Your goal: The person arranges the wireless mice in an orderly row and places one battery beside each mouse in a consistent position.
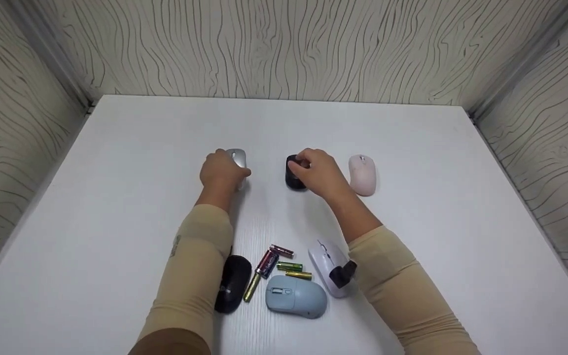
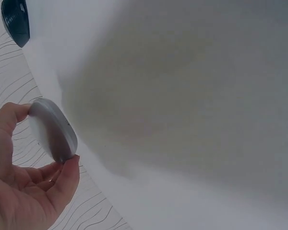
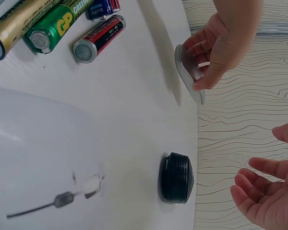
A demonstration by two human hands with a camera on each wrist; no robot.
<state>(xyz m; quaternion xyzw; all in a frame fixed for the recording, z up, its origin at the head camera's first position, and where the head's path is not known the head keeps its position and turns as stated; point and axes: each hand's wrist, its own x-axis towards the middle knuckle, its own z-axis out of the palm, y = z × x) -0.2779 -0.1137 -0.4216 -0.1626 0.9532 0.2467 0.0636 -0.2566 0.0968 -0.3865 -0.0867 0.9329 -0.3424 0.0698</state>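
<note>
Left wrist view: my left hand (image 2: 33, 191) pinches the silver mouse (image 2: 53, 130), presumably light, rigid, slick, best gripped by opposite edges; my right hand (image 3: 271, 189), loosely spread, holds nothing.

What is on the white desk (image 1: 141, 138)
Red, green and gold batteries (image 1: 289, 266) lie just past the blue mouse (image 1: 296, 297). A big black mouse (image 1: 235, 283) is to its left, a pale purple mouse (image 1: 324, 261) close on its right. Well past the blue mouse are a silver mouse (image 1: 238, 157) to the left, a small black mouse (image 1: 293, 180) straight ahead and a pink mouse (image 1: 363, 176) to the right.
</note>
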